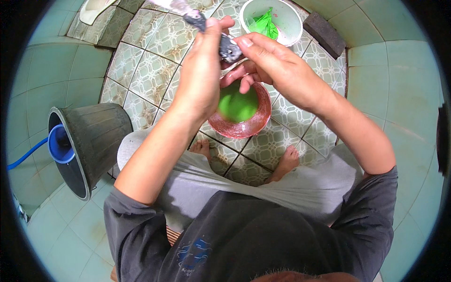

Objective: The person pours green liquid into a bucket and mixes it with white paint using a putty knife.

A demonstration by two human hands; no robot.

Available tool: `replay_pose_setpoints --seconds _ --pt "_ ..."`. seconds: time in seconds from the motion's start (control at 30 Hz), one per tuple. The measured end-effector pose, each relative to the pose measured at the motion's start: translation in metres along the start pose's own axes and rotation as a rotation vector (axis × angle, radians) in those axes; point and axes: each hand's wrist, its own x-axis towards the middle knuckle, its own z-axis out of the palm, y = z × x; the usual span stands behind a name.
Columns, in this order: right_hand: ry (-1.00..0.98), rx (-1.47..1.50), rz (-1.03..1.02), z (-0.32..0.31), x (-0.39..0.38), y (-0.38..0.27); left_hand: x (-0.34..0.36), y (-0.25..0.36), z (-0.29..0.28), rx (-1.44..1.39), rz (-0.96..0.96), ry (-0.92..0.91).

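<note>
A limp dark grey and whitish piece of cloth, flecked with white that looks like foam, is held up between my hands. My left hand is closed round its middle, and its pale far end is blurred beyond that hand. At the lower grey end, my right hand pinches the cloth between thumb and forefinger, the other fingers curled beneath. Below both hands stands a round reddish basin, its inside bright green. I cannot tell whether that green is liquid or the basin's bottom. My fingers partly cover its far rim.
Beyond the basin is a white tub holding a green plastic bag. A dark block lies by the right wall. To the left, a tilted black bucket has a blue scoop or pail at its mouth and a blue hose.
</note>
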Motion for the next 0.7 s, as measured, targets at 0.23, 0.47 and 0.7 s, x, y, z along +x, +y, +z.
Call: replay_pose_setpoints --seconds 0.23,0.47,0.7 --pt "0.291 -0.162 -0.033 -0.021 -0.018 -0.010 0.012 -0.006 -0.028 0.779 0.175 -0.394" --pt "0.510 -0.492 -0.165 -0.064 -0.068 -0.071 0.039 -0.075 -0.108 1.470 -0.277 -0.484" --pt "0.577 -0.688 -0.112 -0.057 -0.084 -0.076 0.048 -0.067 -0.082 1.374 -0.166 -0.404"
